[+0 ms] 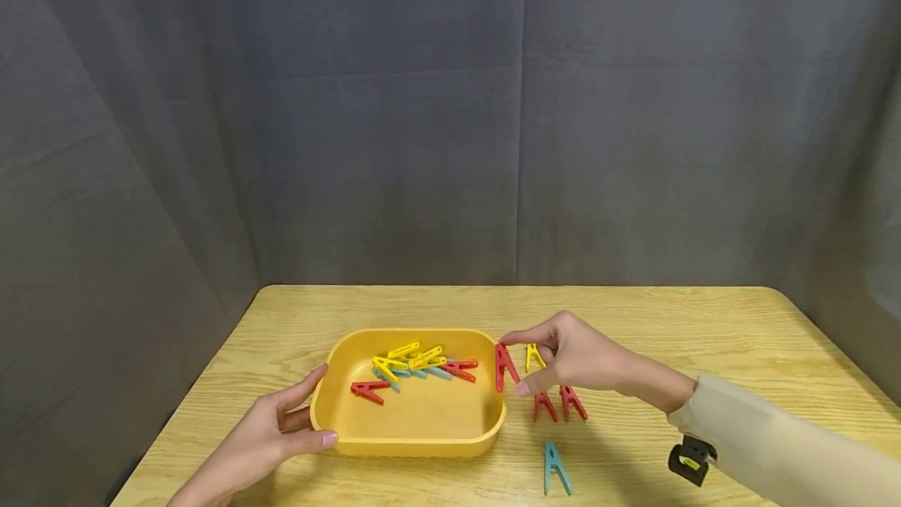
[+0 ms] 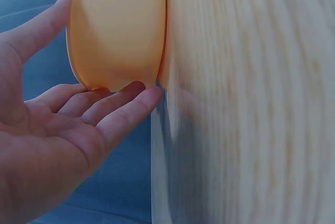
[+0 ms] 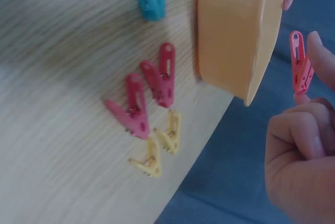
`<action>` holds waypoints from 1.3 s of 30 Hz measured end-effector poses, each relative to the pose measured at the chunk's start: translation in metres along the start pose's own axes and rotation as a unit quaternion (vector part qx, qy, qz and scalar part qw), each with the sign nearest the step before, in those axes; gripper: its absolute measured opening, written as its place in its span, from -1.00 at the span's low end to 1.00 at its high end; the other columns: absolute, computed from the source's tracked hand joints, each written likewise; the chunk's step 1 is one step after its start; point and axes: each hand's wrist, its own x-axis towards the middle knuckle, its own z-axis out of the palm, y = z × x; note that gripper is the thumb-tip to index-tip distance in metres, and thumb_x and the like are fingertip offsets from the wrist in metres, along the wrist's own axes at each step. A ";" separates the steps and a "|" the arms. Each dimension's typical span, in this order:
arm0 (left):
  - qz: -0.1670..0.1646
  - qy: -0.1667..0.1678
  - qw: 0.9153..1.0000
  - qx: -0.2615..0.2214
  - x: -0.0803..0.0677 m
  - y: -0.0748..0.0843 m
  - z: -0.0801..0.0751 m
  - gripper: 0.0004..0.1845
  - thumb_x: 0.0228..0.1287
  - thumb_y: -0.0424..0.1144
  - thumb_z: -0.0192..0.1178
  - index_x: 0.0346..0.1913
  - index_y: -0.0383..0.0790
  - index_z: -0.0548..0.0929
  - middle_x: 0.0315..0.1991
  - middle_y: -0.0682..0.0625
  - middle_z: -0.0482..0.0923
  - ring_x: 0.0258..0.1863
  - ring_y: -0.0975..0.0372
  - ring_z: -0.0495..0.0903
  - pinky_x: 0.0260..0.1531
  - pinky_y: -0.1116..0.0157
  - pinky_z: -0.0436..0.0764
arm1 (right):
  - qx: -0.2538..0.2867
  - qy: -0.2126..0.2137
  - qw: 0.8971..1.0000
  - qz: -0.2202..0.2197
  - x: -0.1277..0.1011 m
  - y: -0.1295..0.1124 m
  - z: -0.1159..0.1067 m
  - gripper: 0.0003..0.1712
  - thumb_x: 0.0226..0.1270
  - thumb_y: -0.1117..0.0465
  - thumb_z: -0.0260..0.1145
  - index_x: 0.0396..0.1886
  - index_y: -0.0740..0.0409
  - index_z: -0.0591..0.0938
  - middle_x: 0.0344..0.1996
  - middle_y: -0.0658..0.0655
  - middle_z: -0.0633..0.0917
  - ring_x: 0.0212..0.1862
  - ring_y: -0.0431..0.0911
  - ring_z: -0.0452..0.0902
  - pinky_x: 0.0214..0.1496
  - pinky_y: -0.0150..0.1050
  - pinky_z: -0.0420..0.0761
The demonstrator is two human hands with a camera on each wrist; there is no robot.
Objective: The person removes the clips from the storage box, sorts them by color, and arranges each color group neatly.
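Head view, wooden table [image 1: 704,335]: yellow tub [image 1: 338,413] at centre, containing yellow, red and blue clothespins [image 1: 415,366]. Left hand [image 1: 271,433], fingers straight and slightly spread, rests against the tub's left wall, thumb along its near corner. Right hand [image 1: 573,354] pinches a red clothespin [image 1: 504,367] between thumb and forefinger, just above the tub's right rim; remaining fingers curled. Loose on the table right of the tub: one yellow clothespin [image 1: 534,356] beside the right hand, two red clothespins [image 1: 559,404] side by side, one blue clothespin [image 1: 555,468] nearest the front edge.
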 end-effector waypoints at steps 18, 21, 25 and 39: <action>-0.004 0.007 1.000 0.003 -0.001 0.001 -0.001 0.06 0.34 -0.30 0.48 0.70 -0.31 -0.01 0.64 -0.39 -0.03 0.38 -0.13 0.50 0.09 0.17 0.70 | 0.024 0.066 0.995 0.065 -0.048 0.046 -0.028 -0.33 0.15 0.22 0.66 0.22 0.45 0.68 -0.71 -0.06 0.08 -0.59 -0.19 -0.13 -0.47 -0.30 0.28; 0.000 0.006 1.000 0.002 -0.001 0.000 -0.001 0.06 0.34 -0.30 0.48 0.70 -0.31 -0.01 0.64 -0.39 -0.02 0.37 -0.13 0.51 0.08 0.17 0.70 | 0.038 0.066 0.994 0.079 -0.055 0.057 -0.033 -0.34 0.16 0.24 0.65 0.21 0.49 0.67 -0.71 -0.06 0.08 -0.60 -0.16 -0.16 -0.43 -0.29 0.32; 0.007 0.003 1.000 0.000 -0.001 -0.001 0.000 0.06 0.34 -0.32 0.48 0.70 -0.32 -0.01 0.64 -0.39 -0.03 0.37 -0.13 0.51 0.07 0.18 0.70 | 0.073 0.060 0.990 0.106 -0.067 0.072 -0.037 -0.22 0.22 0.27 0.62 0.39 0.44 0.56 -0.68 -0.07 0.05 -0.62 -0.17 -0.17 -0.58 -0.29 0.15; 0.004 0.007 1.000 0.000 -0.001 0.000 0.000 0.06 0.33 -0.30 0.49 0.70 -0.31 0.01 0.64 -0.38 -0.02 0.38 -0.13 0.50 0.09 0.18 0.70 | 0.091 0.037 0.983 0.155 -0.084 0.111 -0.038 -0.15 0.22 0.24 0.62 0.43 0.50 0.48 -0.68 -0.10 0.10 -0.65 -0.23 -0.10 -0.64 -0.33 0.04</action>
